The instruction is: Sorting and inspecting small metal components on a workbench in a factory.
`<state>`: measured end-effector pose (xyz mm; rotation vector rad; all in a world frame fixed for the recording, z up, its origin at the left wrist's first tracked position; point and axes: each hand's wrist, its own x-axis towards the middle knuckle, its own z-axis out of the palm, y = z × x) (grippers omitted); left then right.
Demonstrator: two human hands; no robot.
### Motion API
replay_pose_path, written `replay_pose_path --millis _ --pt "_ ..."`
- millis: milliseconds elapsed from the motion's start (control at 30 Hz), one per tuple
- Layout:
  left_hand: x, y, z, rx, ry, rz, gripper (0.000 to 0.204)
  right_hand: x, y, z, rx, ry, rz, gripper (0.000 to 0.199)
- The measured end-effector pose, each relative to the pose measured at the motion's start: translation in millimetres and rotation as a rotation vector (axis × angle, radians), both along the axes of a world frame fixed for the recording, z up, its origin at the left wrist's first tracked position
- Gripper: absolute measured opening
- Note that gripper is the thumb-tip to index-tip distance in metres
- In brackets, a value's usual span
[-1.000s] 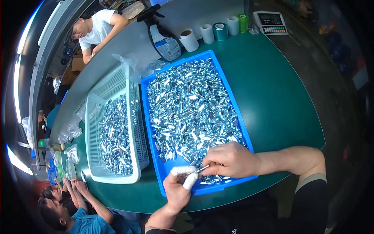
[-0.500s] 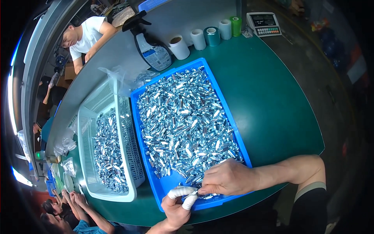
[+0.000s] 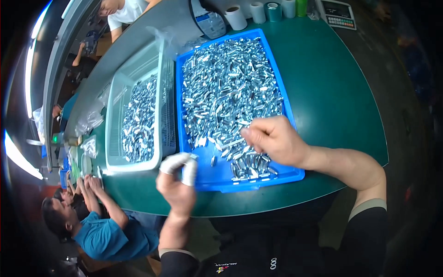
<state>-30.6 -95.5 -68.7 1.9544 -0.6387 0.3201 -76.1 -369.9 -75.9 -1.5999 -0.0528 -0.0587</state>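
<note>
A blue plastic tray [image 3: 240, 185] holds a deep heap of small shiny metal parts [image 3: 228, 87], each a short narrow piece. At its near left corner hovers my left hand [image 3: 177, 184], slightly blurred, with white coverings on its thumb and forefinger. Those fingertips pinch one small metal part [image 3: 194, 157]. My right hand [image 3: 277, 141] is closed over the tray's right side, fingers curled and thumb pressed in; whatever they may hold is hidden. Below it, several parts [image 3: 251, 167] lie in a rough row, and a single part [image 3: 213, 161] rests on bare tray bottom.
Left of the tray stands a pale slotted basket [image 3: 134, 166] with more metal parts. Along the back of the green table [image 3: 332, 111] are a bottle [image 3: 210, 23], several rolls of film [image 3: 236, 18] and a scale [image 3: 339, 14]. Other people sit at the left, including one in a blue shirt [image 3: 110, 237].
My hands have parted: the left moved left to the tray's corner with a metal part, the right lifted away over the heap. The whole view has shifted, showing more of the near side.
</note>
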Motion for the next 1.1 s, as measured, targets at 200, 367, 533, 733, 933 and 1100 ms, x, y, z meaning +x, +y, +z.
replay_pose_path --millis 200,367,533,733,933,1100 --pt "61 44 60 0.306 -0.27 0.35 0.017 -1 2 -4 0.035 -0.041 0.0 0.04" --pt "14 8 43 0.667 -0.295 -0.029 0.025 -4 4 -13 0.041 -0.087 0.024 0.038" --pt "2 -14 6 0.946 -0.046 -0.115 0.021 -7 7 -11 -0.087 -0.081 0.08 0.03" --pt "-4 -18 7 0.613 0.244 -0.136 0.017 -7 8 -16 -0.202 -0.11 0.05 0.024" --pt "-13 -26 1 0.39 0.273 -0.157 0.019 -9 6 -15 -0.308 -0.167 0.048 0.024" --pt "-9 -36 -6 0.382 0.056 -0.251 0.02 -11 9 -20 -0.464 -0.38 -0.014 0.033"
